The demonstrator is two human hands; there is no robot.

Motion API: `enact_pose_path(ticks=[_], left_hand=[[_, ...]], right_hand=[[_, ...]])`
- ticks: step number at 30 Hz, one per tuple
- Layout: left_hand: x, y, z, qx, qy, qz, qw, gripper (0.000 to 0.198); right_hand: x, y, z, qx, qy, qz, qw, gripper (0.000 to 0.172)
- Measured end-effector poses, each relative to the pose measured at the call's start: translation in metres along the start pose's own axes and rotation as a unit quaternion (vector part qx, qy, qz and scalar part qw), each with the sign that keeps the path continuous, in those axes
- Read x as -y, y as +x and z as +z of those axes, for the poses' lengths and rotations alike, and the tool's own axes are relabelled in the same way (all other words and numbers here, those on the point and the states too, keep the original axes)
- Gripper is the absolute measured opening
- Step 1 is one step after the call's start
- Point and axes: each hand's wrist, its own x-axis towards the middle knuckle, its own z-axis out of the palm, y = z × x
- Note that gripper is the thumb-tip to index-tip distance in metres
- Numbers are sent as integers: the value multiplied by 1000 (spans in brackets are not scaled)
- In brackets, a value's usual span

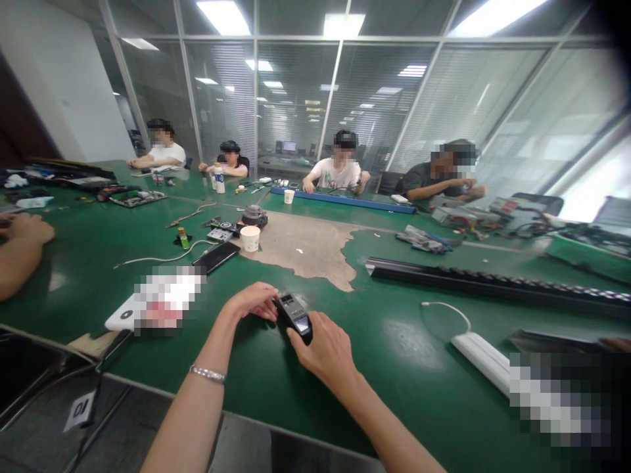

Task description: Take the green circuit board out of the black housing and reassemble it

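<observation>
A small black handheld device (294, 316) with a grey panel and a little lit screen is held just above or on the green table; I cannot tell whether it touches the top. My right hand (328, 345) is wrapped round its near end, thumb on the left side and fingers on the right. The curled fingers of my left hand (256, 303) meet its far left end, and a silver bracelet (208, 374) circles that wrist. Beyond my left hand lies a black phone (217, 257), with a paper cup (250, 238) near it.
On the green table (404, 387), a white power strip (480, 358) and a long black rail (493, 279) lie to the right. A white object (123, 315), partly blurred out, is at left. Several people sit round the table; another person's hand (29, 230) shows at left.
</observation>
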Motion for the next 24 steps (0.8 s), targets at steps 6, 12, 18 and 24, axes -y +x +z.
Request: enact_pose_path(ticks=[6, 12, 18, 24], left_hand=[[-1, 1, -1, 12, 0, -6, 1000, 42], [4, 5, -5, 19, -6, -15, 1000, 46], [4, 5, -8, 26, 2, -20, 999, 42], [-1, 3, -1, 20, 14, -45, 999, 40]], right_hand=[[-1, -1, 0, -25, 57, -3, 998, 24], [-2, 5, -9, -75, 125, 1, 989, 25], [-30, 22, -19, -124, 204, 42, 970, 32], [-54, 30, -18, -44, 117, 124, 984, 33]])
